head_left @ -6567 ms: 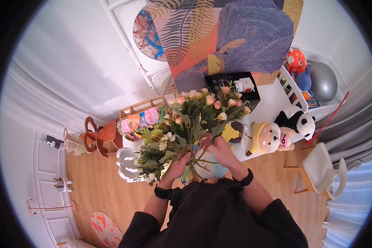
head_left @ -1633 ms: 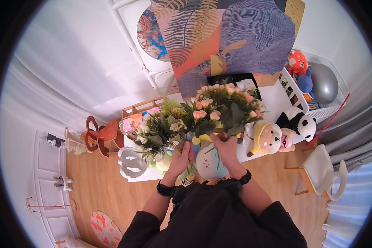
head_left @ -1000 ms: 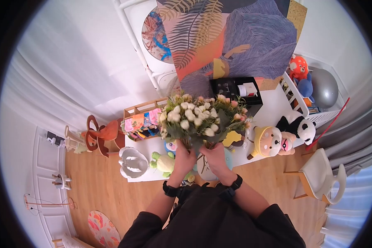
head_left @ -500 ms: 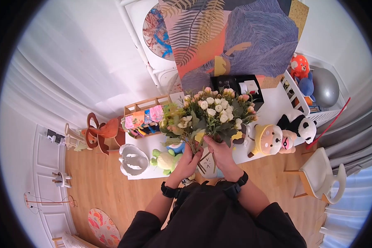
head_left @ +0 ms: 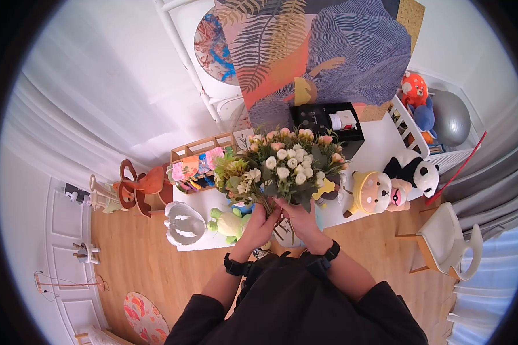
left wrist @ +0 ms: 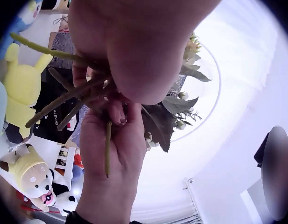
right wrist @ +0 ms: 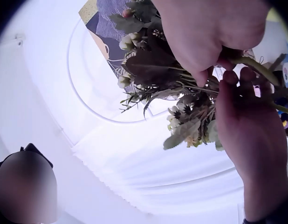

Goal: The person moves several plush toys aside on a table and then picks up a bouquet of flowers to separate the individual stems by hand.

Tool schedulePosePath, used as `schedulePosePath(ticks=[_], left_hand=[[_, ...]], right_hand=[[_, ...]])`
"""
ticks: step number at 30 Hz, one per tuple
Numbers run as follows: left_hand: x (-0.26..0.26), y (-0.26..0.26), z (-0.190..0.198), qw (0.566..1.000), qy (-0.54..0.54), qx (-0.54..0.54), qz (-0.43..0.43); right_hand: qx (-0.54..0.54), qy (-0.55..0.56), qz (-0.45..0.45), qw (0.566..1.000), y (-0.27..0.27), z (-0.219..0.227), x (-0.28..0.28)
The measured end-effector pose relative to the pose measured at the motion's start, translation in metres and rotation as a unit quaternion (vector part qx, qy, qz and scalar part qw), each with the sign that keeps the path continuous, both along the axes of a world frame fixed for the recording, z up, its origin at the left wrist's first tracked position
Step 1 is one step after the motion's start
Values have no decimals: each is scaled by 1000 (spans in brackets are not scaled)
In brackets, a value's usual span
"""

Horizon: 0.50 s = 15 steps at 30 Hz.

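A bouquet (head_left: 282, 167) of white, pink and yellow-green artificial flowers stands upright over the white table (head_left: 380, 144). My left hand (head_left: 261, 221) and right hand (head_left: 295, 217) sit side by side just below the blooms, both gripping the bundled green stems (head_left: 272, 206). In the left wrist view my left hand (left wrist: 134, 46) closes on the stems (left wrist: 65, 98), with the right hand (left wrist: 111, 149) curled around them just beyond. The right wrist view shows my right hand (right wrist: 209, 32) pinching the stems (right wrist: 256, 65) next to the left hand (right wrist: 251, 135), leaves and buds (right wrist: 158, 74) fanning out behind.
Plush toys line the table: a dog in a yellow hood (head_left: 371, 192), a panda (head_left: 417, 172), a green one (head_left: 227, 224). A wooden rack (head_left: 198, 164), a black box (head_left: 328, 121), a large painting (head_left: 322, 52) and a white chair (head_left: 449, 241) surround it.
The two bunches held apart earlier have been brought into one bouquet. My hands have closed in on the stems, and the bouquet has sunk slightly toward me.
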<state>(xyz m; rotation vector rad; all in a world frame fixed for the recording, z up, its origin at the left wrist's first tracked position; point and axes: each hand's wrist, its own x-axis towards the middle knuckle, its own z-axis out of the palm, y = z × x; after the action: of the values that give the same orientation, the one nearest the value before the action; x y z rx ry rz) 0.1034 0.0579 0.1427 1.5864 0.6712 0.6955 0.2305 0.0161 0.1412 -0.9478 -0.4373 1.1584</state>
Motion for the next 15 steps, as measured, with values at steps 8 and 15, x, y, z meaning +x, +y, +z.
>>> schedulePosePath(ticks=[8, 15], left_hand=[[-1, 10, -5, 984, -91, -104, 111], [-2, 14, 8, 959, -126, -99, 232]], right_hand=[[-42, -48, -14, 998, 1, 2, 21], [-83, 73, -145, 983, -3, 2, 38]])
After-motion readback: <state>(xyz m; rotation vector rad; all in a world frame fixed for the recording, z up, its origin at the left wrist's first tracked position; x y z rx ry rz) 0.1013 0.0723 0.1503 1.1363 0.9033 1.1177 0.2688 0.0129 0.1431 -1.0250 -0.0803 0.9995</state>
